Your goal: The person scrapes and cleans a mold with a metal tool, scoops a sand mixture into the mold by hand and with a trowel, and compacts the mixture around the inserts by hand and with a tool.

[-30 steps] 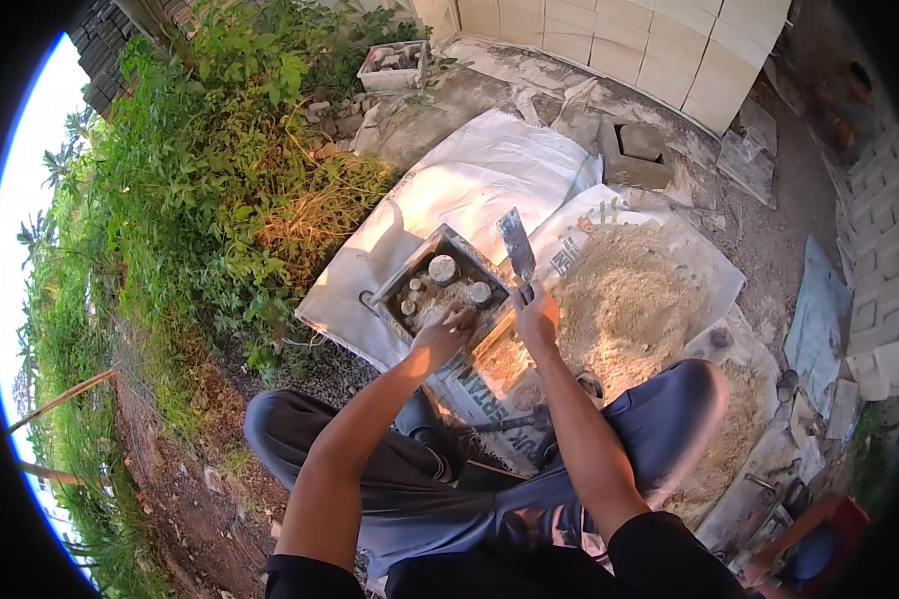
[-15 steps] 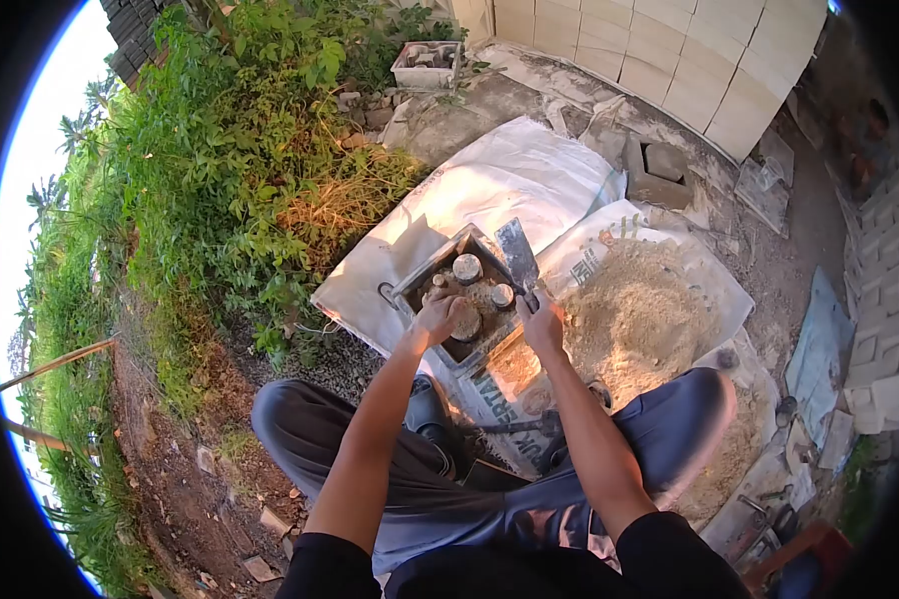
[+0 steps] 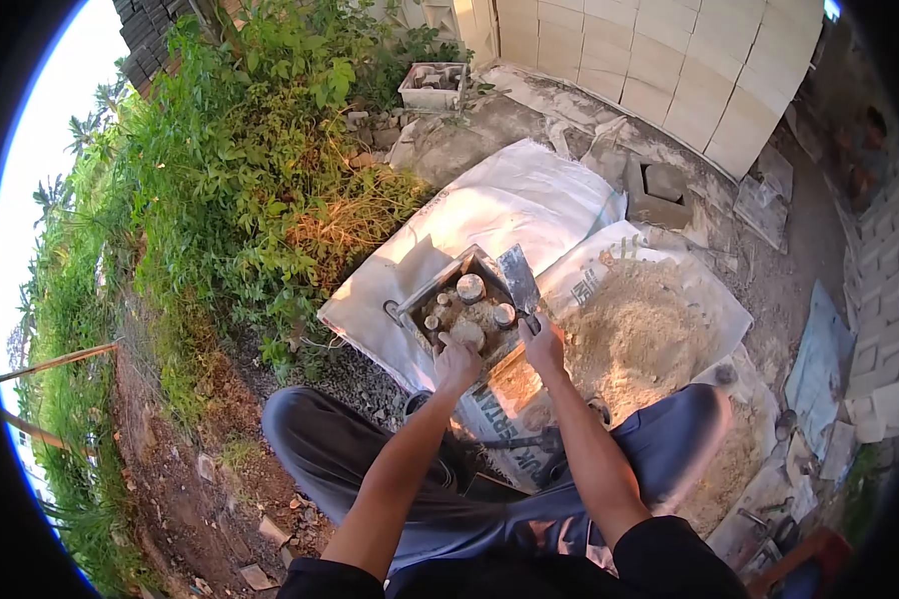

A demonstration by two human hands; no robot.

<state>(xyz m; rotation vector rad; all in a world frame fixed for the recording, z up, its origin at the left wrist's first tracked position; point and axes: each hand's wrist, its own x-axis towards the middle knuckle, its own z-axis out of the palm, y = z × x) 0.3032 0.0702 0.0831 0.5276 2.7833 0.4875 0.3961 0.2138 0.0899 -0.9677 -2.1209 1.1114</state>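
Observation:
In the head view my right hand (image 3: 542,346) is closed round the handle of a trowel. Its flat, mortar-smeared blade (image 3: 517,279) points up and away, over the right side of an open box-shaped mould (image 3: 411,332). Several round posts stand inside the mould, among them a pale-topped one (image 3: 470,289) and a smaller one (image 3: 504,315). My left hand (image 3: 456,363) reaches over the mould's near-left side, fingers apart and touching the grey mix (image 3: 466,334) inside. The fingertips are partly hidden.
White woven sacks (image 3: 519,190) lie beneath the mould. A heap of sand (image 3: 649,314) spreads to the right. Green plants (image 3: 240,210) grow at the left, and a block wall (image 3: 659,60) rises behind. Another mould (image 3: 433,98) stands at the back. A blue sheet (image 3: 821,349) lies far right.
My left hand has drawn back from the small posts towards the mould's near side. The right hand still holds the trowel, and the whole view has shifted slightly.

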